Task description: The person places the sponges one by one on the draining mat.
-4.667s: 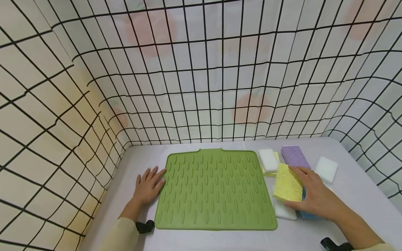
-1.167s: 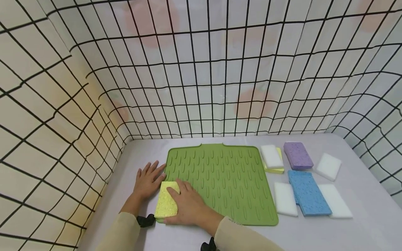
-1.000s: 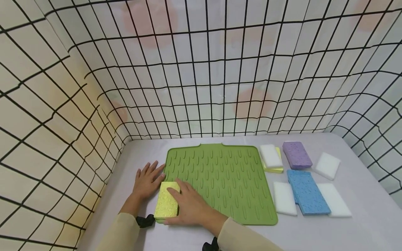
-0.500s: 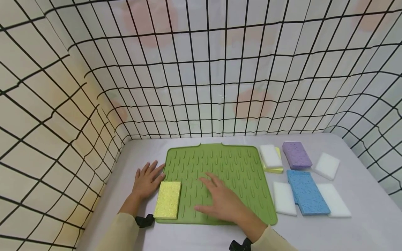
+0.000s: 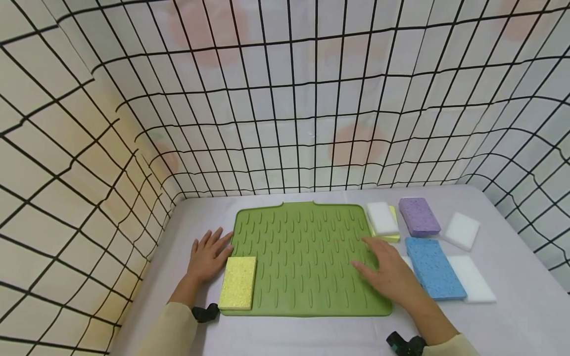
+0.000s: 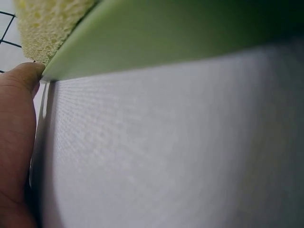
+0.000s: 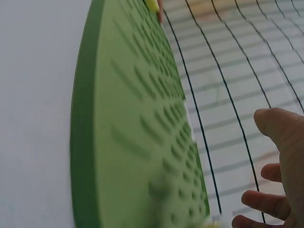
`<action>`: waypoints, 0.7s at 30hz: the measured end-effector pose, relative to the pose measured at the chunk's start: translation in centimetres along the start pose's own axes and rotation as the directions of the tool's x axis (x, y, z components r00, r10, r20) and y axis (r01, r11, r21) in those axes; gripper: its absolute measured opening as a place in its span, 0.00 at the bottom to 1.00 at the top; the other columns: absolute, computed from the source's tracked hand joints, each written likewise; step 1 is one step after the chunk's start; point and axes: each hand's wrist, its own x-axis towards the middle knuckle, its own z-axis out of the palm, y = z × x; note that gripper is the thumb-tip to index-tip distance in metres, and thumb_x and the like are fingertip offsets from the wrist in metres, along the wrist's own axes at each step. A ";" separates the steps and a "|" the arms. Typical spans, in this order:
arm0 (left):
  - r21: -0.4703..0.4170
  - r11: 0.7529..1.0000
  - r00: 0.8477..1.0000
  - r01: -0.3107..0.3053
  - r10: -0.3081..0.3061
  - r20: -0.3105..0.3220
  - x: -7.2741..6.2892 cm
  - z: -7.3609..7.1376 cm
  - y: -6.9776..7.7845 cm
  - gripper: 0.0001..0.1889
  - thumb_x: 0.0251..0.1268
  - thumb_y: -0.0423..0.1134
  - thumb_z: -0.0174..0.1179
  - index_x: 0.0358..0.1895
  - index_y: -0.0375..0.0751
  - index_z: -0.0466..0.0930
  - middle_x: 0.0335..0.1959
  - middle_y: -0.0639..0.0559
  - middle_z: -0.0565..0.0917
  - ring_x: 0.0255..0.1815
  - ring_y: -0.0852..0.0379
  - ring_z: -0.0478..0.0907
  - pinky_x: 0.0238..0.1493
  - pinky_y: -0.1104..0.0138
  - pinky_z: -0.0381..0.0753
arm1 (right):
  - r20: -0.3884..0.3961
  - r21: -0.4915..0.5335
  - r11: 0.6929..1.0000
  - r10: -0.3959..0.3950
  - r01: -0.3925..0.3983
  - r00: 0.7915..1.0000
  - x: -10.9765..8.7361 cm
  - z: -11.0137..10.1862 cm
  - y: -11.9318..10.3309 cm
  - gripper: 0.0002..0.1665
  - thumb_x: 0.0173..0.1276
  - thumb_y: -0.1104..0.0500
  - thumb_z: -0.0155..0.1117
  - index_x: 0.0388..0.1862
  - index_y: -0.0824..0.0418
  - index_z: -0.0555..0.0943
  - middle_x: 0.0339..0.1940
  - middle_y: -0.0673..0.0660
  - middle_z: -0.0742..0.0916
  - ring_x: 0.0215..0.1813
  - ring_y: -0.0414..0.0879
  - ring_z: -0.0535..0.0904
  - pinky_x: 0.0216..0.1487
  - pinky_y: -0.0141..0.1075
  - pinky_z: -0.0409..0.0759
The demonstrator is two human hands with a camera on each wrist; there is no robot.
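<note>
Right hand (image 5: 392, 274), empty, fingers apart, hangs over green mat (image 5: 307, 257)'s right side, with blue sponge (image 5: 435, 269) just to its right, long axis far-left to near-right, and spread-fingered left hand (image 5: 208, 257) well away.

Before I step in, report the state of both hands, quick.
Left hand: open, holding nothing, at the left edge of the green mat.
Right hand: open, holding nothing, over the mat's right side.
</note>
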 end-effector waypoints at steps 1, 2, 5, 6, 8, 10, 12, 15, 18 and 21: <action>-0.001 1.000 1.000 -0.001 0.001 0.000 0.0 0.0 0.0 0.29 0.80 0.58 0.46 0.79 0.57 0.64 0.84 0.45 0.56 0.85 0.35 0.45 0.80 0.32 0.37 | -0.012 -0.013 1.000 0.013 -0.013 1.000 -0.2 -0.5 0.9 0.43 0.73 0.37 0.62 0.77 0.60 0.66 0.74 0.68 0.74 0.74 0.71 0.66 0.71 0.70 0.64; 0.000 1.000 1.000 -0.001 0.001 0.000 0.0 0.1 0.0 0.29 0.80 0.58 0.46 0.79 0.57 0.64 0.84 0.45 0.56 0.85 0.35 0.45 0.80 0.32 0.37 | -0.023 -0.022 0.999 0.025 -0.026 0.999 -0.5 -0.9 1.7 0.43 0.74 0.37 0.62 0.77 0.61 0.66 0.74 0.69 0.73 0.74 0.72 0.65 0.71 0.71 0.63; 0.003 1.000 1.000 0.000 0.000 -0.006 0.0 0.1 0.1 0.29 0.80 0.58 0.46 0.79 0.57 0.64 0.84 0.45 0.56 0.85 0.35 0.45 0.80 0.32 0.37 | -0.061 -0.041 0.997 0.059 -0.062 0.996 -1.1 -2.2 3.9 0.43 0.74 0.39 0.62 0.76 0.63 0.66 0.71 0.71 0.74 0.72 0.74 0.64 0.69 0.71 0.63; 0.005 1.000 1.000 0.000 0.000 -0.009 0.0 0.1 0.1 0.29 0.80 0.58 0.46 0.79 0.57 0.64 0.84 0.45 0.56 0.85 0.35 0.45 0.80 0.32 0.37 | -0.069 -0.043 0.996 0.072 -0.075 0.995 -1.3 -2.7 4.5 0.43 0.74 0.39 0.62 0.75 0.65 0.66 0.71 0.72 0.74 0.72 0.75 0.64 0.68 0.72 0.63; 0.004 1.000 1.000 0.000 0.000 -0.012 0.0 0.1 0.0 0.29 0.80 0.58 0.46 0.79 0.56 0.64 0.84 0.45 0.56 0.85 0.35 0.45 0.80 0.32 0.37 | -0.089 -0.039 0.994 0.097 -0.101 0.991 -1.7 -3.4 5.6 0.43 0.74 0.40 0.62 0.75 0.67 0.67 0.70 0.74 0.73 0.71 0.77 0.63 0.67 0.72 0.63; 0.008 1.000 1.000 -0.001 0.002 -0.013 0.0 0.1 0.0 0.29 0.80 0.58 0.46 0.79 0.56 0.64 0.84 0.45 0.56 0.85 0.35 0.45 0.80 0.32 0.38 | -0.107 -0.039 0.991 0.120 -0.125 0.987 -2.0 -4.0 6.7 0.43 0.74 0.40 0.62 0.74 0.68 0.67 0.69 0.76 0.73 0.70 0.78 0.64 0.65 0.72 0.64; 0.006 1.000 1.000 -0.002 0.002 -0.012 0.0 0.1 0.0 0.29 0.80 0.58 0.46 0.79 0.56 0.64 0.84 0.45 0.56 0.85 0.35 0.45 0.80 0.32 0.37 | -0.122 -0.042 0.990 0.131 -0.137 0.984 -2.4 -4.5 7.8 0.42 0.75 0.42 0.62 0.74 0.70 0.67 0.69 0.77 0.73 0.69 0.79 0.64 0.64 0.73 0.64; 0.006 1.000 1.000 -0.002 0.002 -0.013 0.0 0.1 0.0 0.29 0.80 0.58 0.45 0.79 0.56 0.64 0.84 0.45 0.56 0.85 0.35 0.44 0.80 0.32 0.37 | -0.148 -0.051 0.987 0.145 -0.154 0.978 -2.9 -5.0 9.4 0.42 0.75 0.43 0.63 0.73 0.72 0.67 0.67 0.79 0.73 0.67 0.80 0.65 0.62 0.73 0.65; -0.002 1.000 1.000 -0.001 0.001 -0.014 0.0 0.2 0.0 0.29 0.80 0.57 0.46 0.79 0.56 0.64 0.84 0.45 0.56 0.85 0.36 0.44 0.80 0.33 0.37 | -0.150 -0.073 0.977 0.188 -0.201 0.971 -3.4 -5.3 10.6 0.43 0.75 0.42 0.61 0.74 0.72 0.65 0.67 0.81 0.72 0.66 0.81 0.65 0.60 0.75 0.65; -0.007 1.000 1.000 -0.001 0.001 -0.019 -0.1 0.2 -0.1 0.29 0.80 0.57 0.47 0.79 0.56 0.65 0.84 0.45 0.56 0.85 0.36 0.45 0.80 0.33 0.37 | -0.165 -0.091 0.964 0.232 -0.249 0.959 -3.8 -5.4 11.5 0.43 0.75 0.41 0.61 0.73 0.71 0.66 0.66 0.82 0.71 0.66 0.82 0.63 0.60 0.75 0.63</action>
